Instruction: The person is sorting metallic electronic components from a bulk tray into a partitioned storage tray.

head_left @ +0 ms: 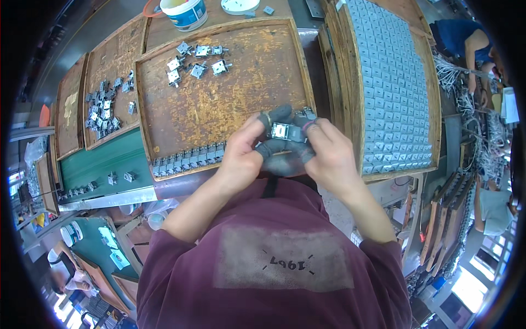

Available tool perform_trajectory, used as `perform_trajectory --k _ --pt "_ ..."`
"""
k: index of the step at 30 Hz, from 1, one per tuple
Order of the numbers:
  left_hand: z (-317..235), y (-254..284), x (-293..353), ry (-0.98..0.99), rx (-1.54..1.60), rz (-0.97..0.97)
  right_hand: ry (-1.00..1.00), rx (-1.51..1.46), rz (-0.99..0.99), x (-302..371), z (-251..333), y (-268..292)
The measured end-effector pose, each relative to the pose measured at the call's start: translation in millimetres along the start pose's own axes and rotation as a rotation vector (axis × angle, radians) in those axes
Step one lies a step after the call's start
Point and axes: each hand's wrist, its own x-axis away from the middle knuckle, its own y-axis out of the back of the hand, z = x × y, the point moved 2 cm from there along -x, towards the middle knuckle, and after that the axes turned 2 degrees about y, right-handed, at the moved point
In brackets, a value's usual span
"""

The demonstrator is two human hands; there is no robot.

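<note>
Between my two hands is a small box-shaped metal part [281, 131], its shiny silver face turned up, over the near right corner of a worn wooden tray [246, 71]. My left hand [246, 145] grips it from the left, and my right hand [331, 151] pinches its right side. Dark grey coverings wrap several fingertips on both hands. Just beyond my right fingers sits another metal part [307, 113], partly hidden. A tight row of similar parts [189, 159] lines the tray's near edge left of my hands. Loose ones [200, 70] lie toward its far side.
To the right, a wooden tray holds dense rows of metal parts [392, 93]. Leftward are a heap of parts [102, 112] in another tray and a green surface [104, 162] with a few more. A white-blue bucket [186, 13] stands at the back. Other people work at both sides.
</note>
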Motion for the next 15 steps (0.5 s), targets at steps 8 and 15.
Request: perform_trajectory --k 8,15 --pt "6.7 0.4 -10.7 -0.277 -0.519 0.050 -0.030 0.052 -0.016 -2.1 -2.9 6.0" --pt "4.7 -21.7 -15.9 -0.647 -0.815 -0.164 -0.086 0.009 -0.028 -0.5 -3.2 4.0"
